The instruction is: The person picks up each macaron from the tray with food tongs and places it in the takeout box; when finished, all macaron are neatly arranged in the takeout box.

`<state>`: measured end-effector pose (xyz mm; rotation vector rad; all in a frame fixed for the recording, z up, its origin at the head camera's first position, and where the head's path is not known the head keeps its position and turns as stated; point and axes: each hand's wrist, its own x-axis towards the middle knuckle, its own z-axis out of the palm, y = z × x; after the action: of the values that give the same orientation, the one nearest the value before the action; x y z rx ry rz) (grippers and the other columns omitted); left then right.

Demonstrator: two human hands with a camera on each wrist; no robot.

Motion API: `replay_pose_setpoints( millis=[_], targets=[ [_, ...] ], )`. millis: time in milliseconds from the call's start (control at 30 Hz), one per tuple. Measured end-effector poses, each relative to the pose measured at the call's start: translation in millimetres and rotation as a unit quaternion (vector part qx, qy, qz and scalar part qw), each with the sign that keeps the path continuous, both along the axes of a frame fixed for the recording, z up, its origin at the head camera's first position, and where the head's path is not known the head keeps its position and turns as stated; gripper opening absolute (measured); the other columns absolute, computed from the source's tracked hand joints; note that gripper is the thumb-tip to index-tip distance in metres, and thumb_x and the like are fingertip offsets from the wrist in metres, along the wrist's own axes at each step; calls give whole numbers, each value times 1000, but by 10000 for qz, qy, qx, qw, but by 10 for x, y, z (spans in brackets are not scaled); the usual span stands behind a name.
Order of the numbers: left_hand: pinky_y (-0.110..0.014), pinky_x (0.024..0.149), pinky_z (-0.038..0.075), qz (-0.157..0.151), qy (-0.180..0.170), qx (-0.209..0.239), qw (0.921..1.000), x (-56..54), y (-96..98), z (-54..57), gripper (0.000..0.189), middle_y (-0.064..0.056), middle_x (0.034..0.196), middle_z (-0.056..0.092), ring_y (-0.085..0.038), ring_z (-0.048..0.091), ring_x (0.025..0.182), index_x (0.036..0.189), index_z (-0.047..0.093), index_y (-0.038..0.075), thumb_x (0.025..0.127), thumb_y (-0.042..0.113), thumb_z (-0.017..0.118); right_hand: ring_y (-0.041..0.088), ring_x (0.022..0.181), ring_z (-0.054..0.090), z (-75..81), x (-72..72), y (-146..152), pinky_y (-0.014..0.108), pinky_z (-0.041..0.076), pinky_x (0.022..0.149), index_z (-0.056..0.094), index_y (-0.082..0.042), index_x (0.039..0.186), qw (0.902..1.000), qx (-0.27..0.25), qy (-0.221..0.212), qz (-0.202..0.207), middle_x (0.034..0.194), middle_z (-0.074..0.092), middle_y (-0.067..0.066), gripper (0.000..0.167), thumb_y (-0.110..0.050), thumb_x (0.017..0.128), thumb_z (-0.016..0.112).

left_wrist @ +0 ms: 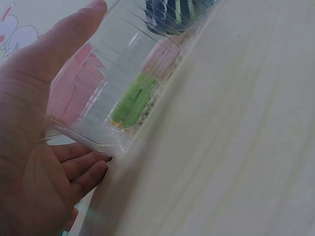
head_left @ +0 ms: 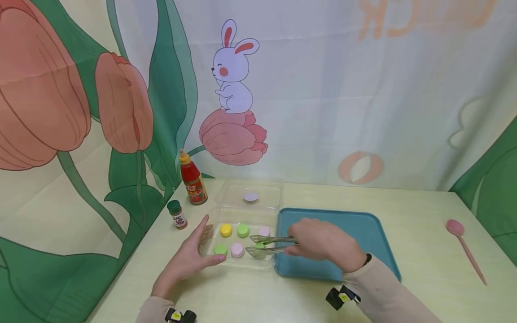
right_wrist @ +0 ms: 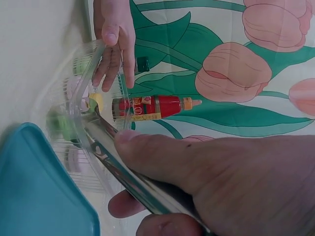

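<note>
A green macaron (head_left: 260,246) is framed by the tips of the tongs (head_left: 278,240) in the clear container (head_left: 250,264), between the two hands; whether it is touched cannot be told. The tongs are gripped by the right hand (head_left: 323,240), above the blue tray (head_left: 303,269). The container's left end is touched by the left hand (head_left: 190,258), its thumb and fingers spread. Beyond it, a red bottle (head_left: 194,184) is seen standing.

Open-topped container (head_left: 250,217), tongs (head_left: 276,240) across right side.
</note>
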<state>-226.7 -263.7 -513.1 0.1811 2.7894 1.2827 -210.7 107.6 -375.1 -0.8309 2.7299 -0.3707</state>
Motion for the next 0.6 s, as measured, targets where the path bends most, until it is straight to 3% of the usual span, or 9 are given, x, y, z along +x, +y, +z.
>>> replay_pose_setpoints(
  millis=[233,600],
  targets=[
    [-72,132,22,42,-31,-55,10000,-9,0,-8,135,-15,185,21,-45,19,170,181,7,24,84,57,96,16,62,61,13,18,-49,36,48,59,74,-17,89,9996,158,-39,-224,72,63,-3,24,-35,102,84],
    [-73,132,21,36,-67,-60,10000,1,1,5,134,-16,184,24,-45,19,170,181,7,24,85,57,95,15,64,62,-8,48,-52,40,55,63,76,-15,97,9994,250,-33,-246,75,64,-3,24,-37,103,83]
  ],
)
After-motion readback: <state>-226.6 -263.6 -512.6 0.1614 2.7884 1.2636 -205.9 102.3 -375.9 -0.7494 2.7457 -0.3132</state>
